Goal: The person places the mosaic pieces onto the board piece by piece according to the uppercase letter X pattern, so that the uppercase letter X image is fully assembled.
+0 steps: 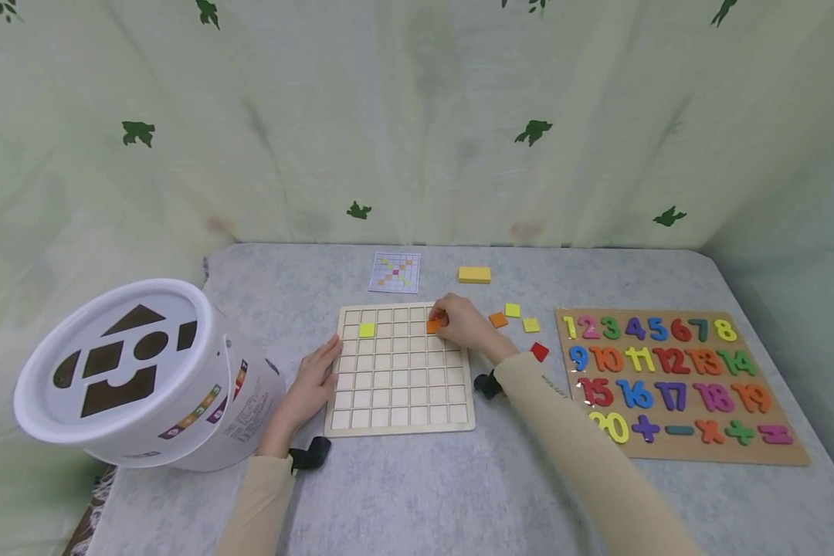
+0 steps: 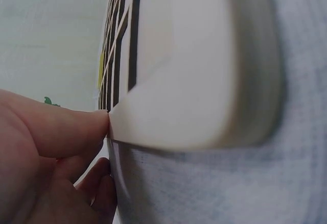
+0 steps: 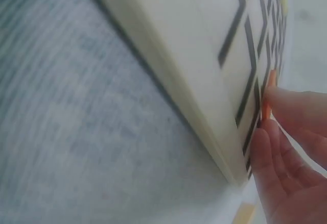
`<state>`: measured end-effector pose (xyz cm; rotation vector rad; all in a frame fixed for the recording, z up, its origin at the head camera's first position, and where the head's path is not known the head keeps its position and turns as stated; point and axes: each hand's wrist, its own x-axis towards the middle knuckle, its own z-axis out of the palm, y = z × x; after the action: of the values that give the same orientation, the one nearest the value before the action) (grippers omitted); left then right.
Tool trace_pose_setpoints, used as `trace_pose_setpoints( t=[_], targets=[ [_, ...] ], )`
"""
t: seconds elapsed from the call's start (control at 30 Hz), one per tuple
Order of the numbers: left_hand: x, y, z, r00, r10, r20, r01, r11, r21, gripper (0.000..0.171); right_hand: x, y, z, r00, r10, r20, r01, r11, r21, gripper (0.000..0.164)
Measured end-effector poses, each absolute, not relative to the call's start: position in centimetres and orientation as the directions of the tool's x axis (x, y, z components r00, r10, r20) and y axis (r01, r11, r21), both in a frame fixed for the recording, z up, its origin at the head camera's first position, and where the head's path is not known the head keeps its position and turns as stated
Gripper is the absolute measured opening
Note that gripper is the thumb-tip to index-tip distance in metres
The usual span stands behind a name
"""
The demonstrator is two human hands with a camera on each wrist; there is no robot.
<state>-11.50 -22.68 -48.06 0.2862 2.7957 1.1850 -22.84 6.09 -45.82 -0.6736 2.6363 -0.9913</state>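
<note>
A wooden grid board [image 1: 401, 426] lies flat on the table, divided into small square cells. Along its left edge rests my left hand [image 1: 309, 389]; in the left wrist view the thumb [image 2: 76, 132] touches the board's side. My right hand [image 1: 464, 323] is over the board's upper right part, pinching an orange square tile [image 1: 432, 327] between thumb and fingers. In the right wrist view that tile [image 3: 268, 94] stands on edge at the grid's surface. One yellow-green tile [image 1: 367, 330] sits in a cell near the upper left corner.
Loose tiles lie right of the board: orange [image 1: 497, 319], two yellow ones [image 1: 512, 310] and red [image 1: 539, 352]. Behind are a pattern card [image 1: 394, 272] and a yellow block [image 1: 474, 275]. A white bucket [image 1: 250, 409] stands left, a number board [image 1: 709, 452] right.
</note>
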Motion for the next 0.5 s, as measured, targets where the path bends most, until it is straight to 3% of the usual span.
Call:
trace_pose_setpoints(
  t=[0.33, 0.5],
  targets=[
    [-11.5, -22.7, -48.2, -0.977, 0.211, 0.004, 0.149, 0.675, 0.722, 0.053, -21.6, 11.2, -44.0, -0.895, -0.44, -0.067, -0.246, 0.614, -0.75, 0.016],
    [-11.6, -22.8, -48.2, -0.977, 0.214, 0.003, 0.152, 0.681, 0.716, 0.054, -20.2, 14.5, -43.9, -0.878, -0.463, -0.124, -0.227, 0.628, -0.744, 0.017]
  ],
)
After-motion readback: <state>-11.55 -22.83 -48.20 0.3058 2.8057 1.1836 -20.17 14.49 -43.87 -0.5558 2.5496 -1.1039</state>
